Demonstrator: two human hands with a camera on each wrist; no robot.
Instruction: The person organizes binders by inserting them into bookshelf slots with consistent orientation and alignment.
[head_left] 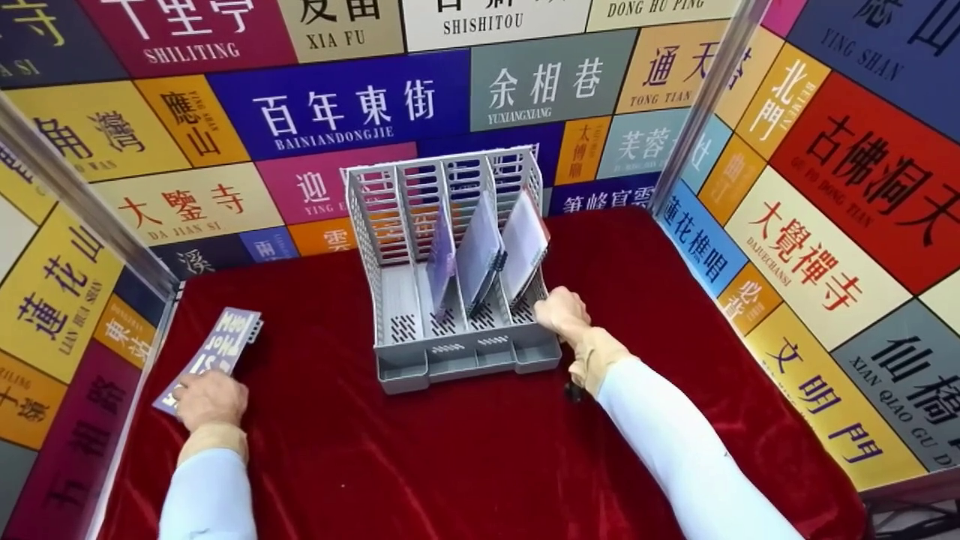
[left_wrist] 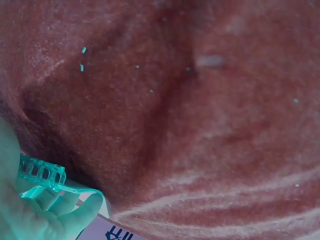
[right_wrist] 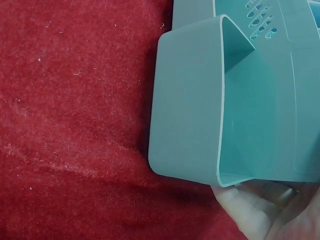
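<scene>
A grey desktop file organizer stands upright on the red cloth, with slatted dividers and a low front tray. My right hand grips its right side near the front corner; in the right wrist view, fingers touch the tray's end. Off to the left, my left hand holds a purple notebook with pale lettering by its near end. A ring binding shows beside the left fingers in the left wrist view. Three thin notebooks stand in the organizer: a purple one, a bluish one and a pale one.
Red velvet cloth covers the table, with soft folds. Panels of coloured signs rise close behind the organizer and along both sides, joined by metal posts. A small dark object shows under the right wrist.
</scene>
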